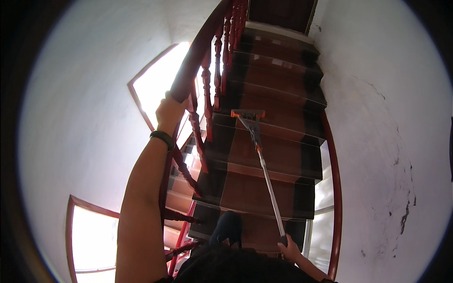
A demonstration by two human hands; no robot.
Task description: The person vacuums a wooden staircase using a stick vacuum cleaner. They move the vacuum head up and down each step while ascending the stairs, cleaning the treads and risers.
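My left hand [170, 112] grips the dark red wooden handrail [198, 56] of the banister, and a dark bangle [162, 138] circles that wrist. Low on the right, my right hand [291, 249] is closed around the dark grip end of a mop's metal pole [271, 194]. The pole runs up and away from me to a grey and orange mop head [248, 113], which lies across a stair several steps ahead. Whatever pad sits under the head is hidden. Brown stair treads with black side bands [262, 148] rise before me.
Turned red balusters [206, 78] line the left side. Beyond them a lower flight [179, 201] descends beside bright windows [93, 240]. A red wooden rail or frame edge [334, 198] borders the scuffed white wall [382, 141] on the right. A dark door [281, 14] stands at the top.
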